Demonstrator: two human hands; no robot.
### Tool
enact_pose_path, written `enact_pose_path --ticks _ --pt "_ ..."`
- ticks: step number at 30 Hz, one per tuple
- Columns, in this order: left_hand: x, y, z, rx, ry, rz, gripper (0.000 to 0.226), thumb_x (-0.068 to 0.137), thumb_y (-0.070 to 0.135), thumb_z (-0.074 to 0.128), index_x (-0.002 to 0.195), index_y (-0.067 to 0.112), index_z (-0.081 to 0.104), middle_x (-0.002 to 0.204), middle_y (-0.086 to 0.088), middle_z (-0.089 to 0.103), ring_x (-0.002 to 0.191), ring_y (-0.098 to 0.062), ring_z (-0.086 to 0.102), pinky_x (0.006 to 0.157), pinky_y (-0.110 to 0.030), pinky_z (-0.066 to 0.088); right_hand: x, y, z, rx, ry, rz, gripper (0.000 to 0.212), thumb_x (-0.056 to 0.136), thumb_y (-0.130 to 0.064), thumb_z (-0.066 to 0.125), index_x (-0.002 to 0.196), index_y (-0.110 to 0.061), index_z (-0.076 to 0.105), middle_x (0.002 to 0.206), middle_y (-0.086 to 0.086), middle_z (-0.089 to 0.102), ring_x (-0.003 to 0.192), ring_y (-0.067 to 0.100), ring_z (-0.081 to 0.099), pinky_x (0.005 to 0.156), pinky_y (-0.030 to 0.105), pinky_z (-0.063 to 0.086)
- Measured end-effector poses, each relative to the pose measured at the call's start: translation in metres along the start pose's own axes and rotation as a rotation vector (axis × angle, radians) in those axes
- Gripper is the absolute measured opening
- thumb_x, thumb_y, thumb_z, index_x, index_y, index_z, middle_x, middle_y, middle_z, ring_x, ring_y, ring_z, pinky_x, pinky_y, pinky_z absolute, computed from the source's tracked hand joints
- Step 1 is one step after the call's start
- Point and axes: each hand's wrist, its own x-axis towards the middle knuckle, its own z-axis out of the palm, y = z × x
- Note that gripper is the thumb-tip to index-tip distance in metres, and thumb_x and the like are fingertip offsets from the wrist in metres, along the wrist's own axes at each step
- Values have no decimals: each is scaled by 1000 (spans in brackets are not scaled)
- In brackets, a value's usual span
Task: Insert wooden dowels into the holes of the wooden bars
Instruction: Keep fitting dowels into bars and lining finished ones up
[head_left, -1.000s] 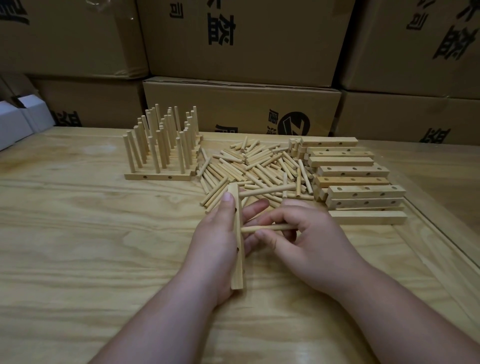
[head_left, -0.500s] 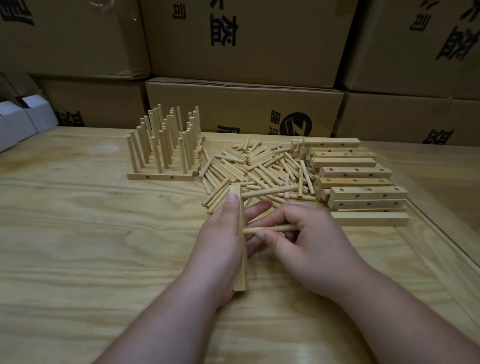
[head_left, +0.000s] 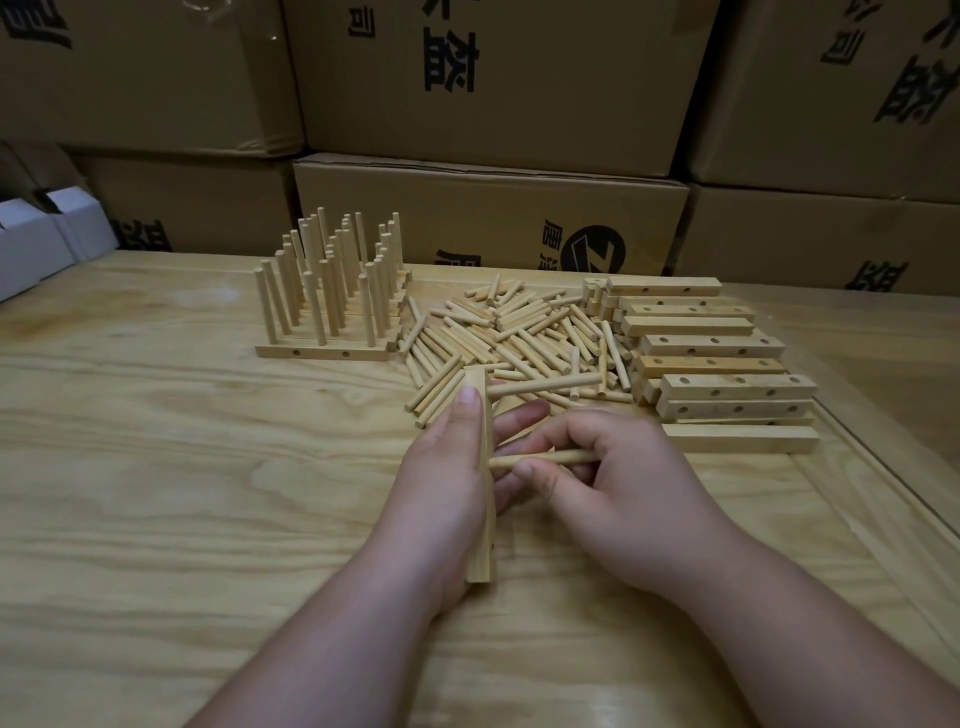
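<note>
My left hand (head_left: 447, 483) grips a wooden bar (head_left: 482, 519) on edge, long axis running away from me, thumb along its near face and fingers behind. My right hand (head_left: 618, 483) pinches a dowel (head_left: 545, 458) lying level, its left tip touching the bar's right face at mid-length. A second dowel (head_left: 545, 385) already projects rightward from the bar, just beyond my left thumb tip. Step in hand, as I judge it: seating this dowel in a hole. Whether the tip has entered, I cannot tell. The next move calls for a straight push leftward while my left hand braces the bar. Beyond my fingers lies the loose dowel pile (head_left: 519, 332); right of it, the stacked blank bars (head_left: 717, 364); far left, finished bars (head_left: 332, 301) with dowels upright on the surface (head_left: 156, 467).
</note>
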Motion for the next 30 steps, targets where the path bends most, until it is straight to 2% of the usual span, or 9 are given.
enact_pose_path --ticks 3,7,11,13,17,22,25,28,30 --pt "0 0 1 3 -9 2 47 107 48 34 136 17 54 110 0 78 98 -23 76 68 -25 60 0 1 -1 44 -38 48 7 88 -15 77 89 -21 77 87 -12 75 78 1 72 71 17 54" --pt "-1 0 1 7 13 20 48 107 49 34 134 16 56 105 1 79 91 -21 77 64 -23 59 0 -1 2 -112 51 3 5 84 -23 80 85 -27 77 80 -21 68 76 -3 63 65 9 40" --pt "0 0 0 7 15 19 48 107 49 33 134 16 56 103 2 79 88 -20 77 61 -22 58 1 -4 5 -104 43 -20 8 84 -18 79 83 -25 76 86 -36 66 80 -7 65 69 6 42" --pt "0 0 0 4 7 12 50 107 49 33 136 15 55 105 1 79 91 -21 77 64 -23 59 1 -2 2 -47 11 14 7 86 -17 78 86 -24 76 87 -25 71 78 -5 69 70 11 49" --pt "0 -1 1 8 -5 18 47 107 49 35 138 19 53 109 -1 78 97 -25 76 70 -27 60 0 0 -1 27 -57 101 5 89 -18 75 90 -22 75 88 -10 77 76 3 73 74 31 59" --pt "-1 -1 1 20 -2 45 47 108 47 32 133 16 56 104 -1 79 89 -22 77 64 -23 59 -2 -3 2 23 -21 63 8 88 -14 76 86 -22 74 79 -19 75 65 -4 68 60 8 46" --pt "-1 -1 1 -18 21 43 50 108 48 31 132 13 58 103 -2 79 86 -24 78 61 -24 59 0 -5 4 91 -5 60 12 87 -4 75 86 -16 73 78 -27 72 60 -7 66 56 4 45" --pt "-1 1 1 -88 30 12 48 108 48 32 132 15 56 105 -7 78 94 -25 77 66 -29 61 4 -5 -3 134 -38 89 20 89 -8 74 92 -28 71 84 -18 74 69 2 71 61 14 52" --pt "0 2 2 -110 44 15 44 108 48 30 133 20 53 106 -7 78 98 -25 76 76 -36 62 5 -4 -8 225 3 152 25 90 -17 75 95 -40 70 82 -7 73 69 10 72 61 25 57"
